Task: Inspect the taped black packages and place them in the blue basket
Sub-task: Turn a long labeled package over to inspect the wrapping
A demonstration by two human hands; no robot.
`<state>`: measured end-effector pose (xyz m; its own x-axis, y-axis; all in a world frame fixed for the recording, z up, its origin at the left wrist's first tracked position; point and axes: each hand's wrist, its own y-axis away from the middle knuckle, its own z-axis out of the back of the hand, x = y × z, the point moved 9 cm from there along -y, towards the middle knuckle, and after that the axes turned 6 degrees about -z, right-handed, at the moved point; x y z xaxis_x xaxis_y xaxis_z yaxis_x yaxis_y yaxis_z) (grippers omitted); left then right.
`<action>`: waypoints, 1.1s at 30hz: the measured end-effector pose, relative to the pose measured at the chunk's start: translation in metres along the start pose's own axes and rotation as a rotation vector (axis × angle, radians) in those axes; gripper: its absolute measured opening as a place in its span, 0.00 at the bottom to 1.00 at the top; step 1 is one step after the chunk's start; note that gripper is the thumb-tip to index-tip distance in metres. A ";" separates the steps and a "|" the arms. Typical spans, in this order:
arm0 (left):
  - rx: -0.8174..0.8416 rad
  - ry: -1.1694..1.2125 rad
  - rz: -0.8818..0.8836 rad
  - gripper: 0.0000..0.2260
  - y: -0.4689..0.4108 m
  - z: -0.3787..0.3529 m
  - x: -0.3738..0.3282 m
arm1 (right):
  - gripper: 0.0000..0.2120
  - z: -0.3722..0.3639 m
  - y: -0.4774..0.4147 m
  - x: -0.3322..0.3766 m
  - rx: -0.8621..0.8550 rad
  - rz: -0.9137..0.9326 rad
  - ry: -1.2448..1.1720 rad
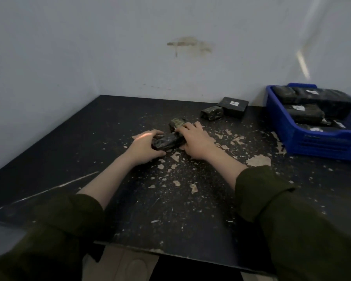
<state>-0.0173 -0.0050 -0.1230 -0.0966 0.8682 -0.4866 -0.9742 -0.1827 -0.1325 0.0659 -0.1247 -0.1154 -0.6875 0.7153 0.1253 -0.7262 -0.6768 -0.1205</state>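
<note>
Left hand and right hand each clamp an end of one black package — guessing that's for rolling it to check the tape. The blue basket sits nearby.

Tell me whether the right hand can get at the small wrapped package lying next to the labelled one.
Probably yes: only open table lies between the right hand and the small package. But its fingers grip the held package, shared with the left hand, so it must let go first.
</note>
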 end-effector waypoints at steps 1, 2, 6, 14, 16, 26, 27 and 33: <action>-0.045 0.006 -0.013 0.28 0.001 0.003 0.000 | 0.23 0.002 0.000 0.001 -0.022 -0.001 -0.006; -0.074 0.013 -0.023 0.25 0.002 0.005 0.000 | 0.22 0.005 0.001 0.001 -0.038 0.000 -0.019; -0.195 0.207 0.023 0.17 0.008 0.016 0.004 | 0.17 0.011 0.006 -0.009 -0.051 0.004 -0.187; -0.328 0.997 0.220 0.15 0.013 0.015 -0.003 | 0.12 0.049 0.046 -0.053 -0.283 -0.182 -0.933; -0.311 1.000 0.233 0.17 0.008 0.006 -0.011 | 0.11 0.040 0.054 -0.062 -0.244 -0.281 -1.252; -0.140 1.097 0.214 0.16 -0.014 -0.045 -0.041 | 0.16 0.011 0.076 -0.092 -0.308 -0.473 -1.698; -0.157 1.122 0.214 0.15 -0.014 -0.044 -0.041 | 0.16 0.008 0.075 -0.092 -0.298 -0.477 -1.691; -0.240 1.173 0.213 0.16 -0.013 -0.040 -0.039 | 0.23 0.000 0.071 -0.075 -0.246 -0.432 -1.640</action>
<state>0.0074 -0.0546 -0.1370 0.1142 -0.1112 -0.9872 -0.8870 -0.4589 -0.0509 0.0659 -0.2258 -0.1337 0.1473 -0.1941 0.9698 -0.9359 -0.3444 0.0732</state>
